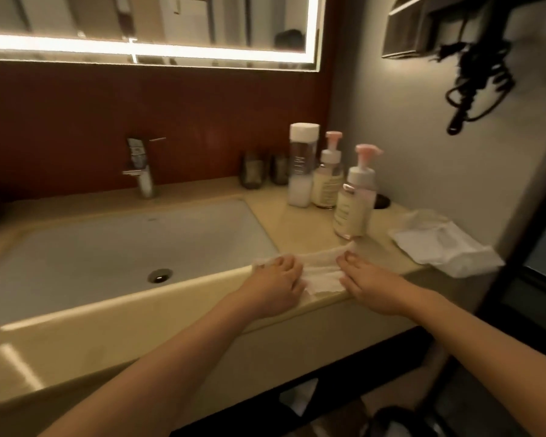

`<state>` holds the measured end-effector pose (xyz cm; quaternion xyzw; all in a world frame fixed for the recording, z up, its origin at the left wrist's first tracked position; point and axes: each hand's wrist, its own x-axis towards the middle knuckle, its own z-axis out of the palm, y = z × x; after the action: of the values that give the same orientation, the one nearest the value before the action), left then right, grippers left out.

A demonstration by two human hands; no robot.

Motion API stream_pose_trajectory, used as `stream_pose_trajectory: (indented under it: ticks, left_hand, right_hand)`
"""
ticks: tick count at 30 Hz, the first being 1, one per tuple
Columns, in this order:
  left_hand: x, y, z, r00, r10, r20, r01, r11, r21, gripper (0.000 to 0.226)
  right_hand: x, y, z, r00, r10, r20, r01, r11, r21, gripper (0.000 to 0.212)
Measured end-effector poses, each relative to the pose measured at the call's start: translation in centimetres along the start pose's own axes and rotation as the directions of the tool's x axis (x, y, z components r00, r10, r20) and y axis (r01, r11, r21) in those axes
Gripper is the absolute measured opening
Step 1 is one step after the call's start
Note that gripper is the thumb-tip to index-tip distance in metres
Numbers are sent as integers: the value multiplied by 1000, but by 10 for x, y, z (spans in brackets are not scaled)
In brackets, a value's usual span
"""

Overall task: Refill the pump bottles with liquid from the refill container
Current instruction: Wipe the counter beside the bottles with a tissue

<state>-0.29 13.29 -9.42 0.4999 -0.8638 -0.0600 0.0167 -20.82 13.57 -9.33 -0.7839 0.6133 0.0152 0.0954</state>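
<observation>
Two pump bottles with pink pump heads stand on the beige counter right of the sink: the nearer pump bottle and the farther pump bottle behind it. A tall clear refill container with a white cap stands upright left of the farther one. Nearer to me, a white paper towel lies flat on the counter's front part. My left hand and my right hand lie on the towel's two ends with fingers straight, pressing it down. Both hands are well short of the bottles.
The white sink basin with a drain fills the left, a chrome faucet behind it. Two dark glasses stand by the back wall. A crumpled white wrapper lies at the counter's right end. A black coiled cord hangs on the right wall.
</observation>
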Motion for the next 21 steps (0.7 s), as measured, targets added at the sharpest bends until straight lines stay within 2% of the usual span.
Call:
stream_pose_trajectory:
  ticks: [5,7,9,12,16,21]
  left_hand:
    - [39,30,0,997,73,10,-72,996,-49,54]
    - [37,26,-1,994,80,-69,-90,985,-149,52]
    - [26,14,-1,979,37,-200,-79,975,-210,48]
    - [11,2,0,946,20,-324,-86,978,-191,27]
    - [3,14,0,920,-6,-391,-86,973,-215,11]
    - [-8,47,4,883,173,-437,-279,942,-189,10]
  right_hand:
    - [-6,40,-5,997,63,-37,-62,998,28,53]
    - [-11,41,-6,992,36,-124,-26,997,74,53]
    - [-15,39,-5,960,-1,-281,27,996,88,51]
    - [-19,40,-4,921,-11,-388,17,1000,14,36]
    - [-27,37,-2,857,30,-515,16,996,86,10]
    - [-63,45,14,802,52,-595,30,991,127,10]
